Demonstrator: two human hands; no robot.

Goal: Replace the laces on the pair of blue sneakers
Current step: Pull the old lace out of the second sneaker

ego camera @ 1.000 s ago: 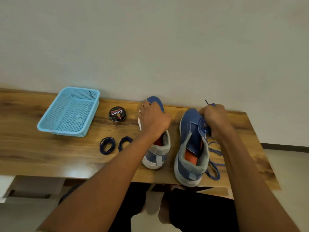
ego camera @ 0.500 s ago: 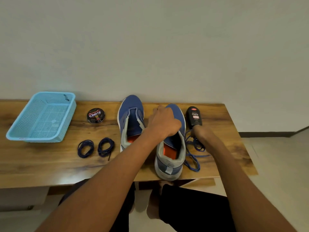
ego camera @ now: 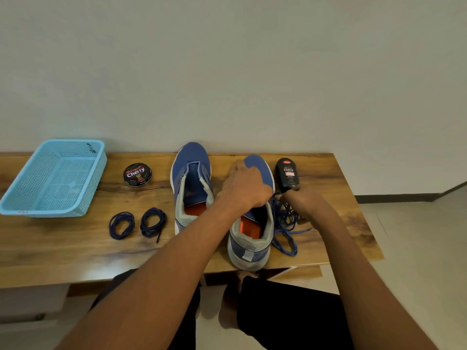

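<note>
Left hand (ego camera: 246,186): lies over the vamp of the right-hand sneaker, fingers curled down around its upper, gripping it.
Right hand (ego camera: 302,201): low beside the same sneaker, fingers bent and pinching the loose blue lace near the eyelets.
Right-hand sneaker (ego camera: 252,223): blue with grey heel and orange insole, toe toward the wall, heel at the near edge of the counter (ego camera: 63,251).
Left-hand sneaker (ego camera: 192,183): stands just beside the other, unlaced, tongue open, partly hidden by the left forearm.
Loose blue lace (ego camera: 285,231): tangled on the counter to the right of the held sneaker, touching its side.
Dark coiled laces (ego camera: 137,223): two coils side by side, left of the sneakers.
Polish tin (ego camera: 137,174): round, marked "Cherry", behind the coils.
Polish bottle (ego camera: 288,175): black, lying beyond the right hand.
Basket (ego camera: 54,178): light blue mesh, far left of the counter.
</note>
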